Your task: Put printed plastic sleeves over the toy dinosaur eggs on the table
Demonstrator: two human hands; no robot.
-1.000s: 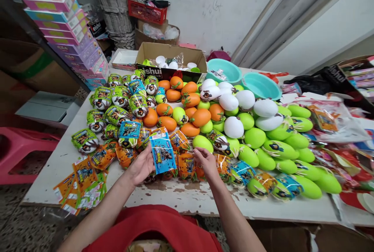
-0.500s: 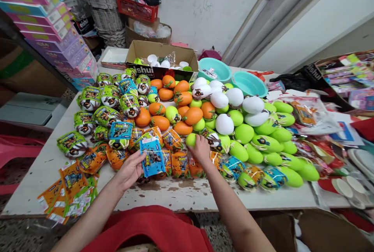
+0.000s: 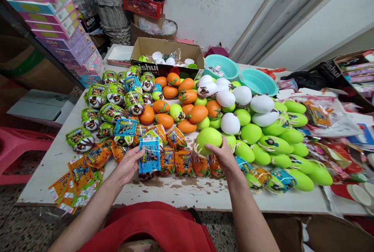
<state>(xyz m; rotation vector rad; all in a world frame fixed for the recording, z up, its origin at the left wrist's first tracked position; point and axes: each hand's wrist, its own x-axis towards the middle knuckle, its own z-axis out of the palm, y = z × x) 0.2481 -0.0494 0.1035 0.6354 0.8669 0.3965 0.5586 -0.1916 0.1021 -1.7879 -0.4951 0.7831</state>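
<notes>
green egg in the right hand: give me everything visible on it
The green egg is lime, smooth and matte, plastic by the look, lying with its long axis roughly level. Pale stringy strands hang at its lower left. The right hand grips it from below and right, lifted just above the wrapped eggs at the table's near edge. No wrapper on it.

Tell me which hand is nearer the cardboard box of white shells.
Right. The right hand holds a green egg below the cardboard box; the left hand sits lower-left, holding a blue packet.
</notes>
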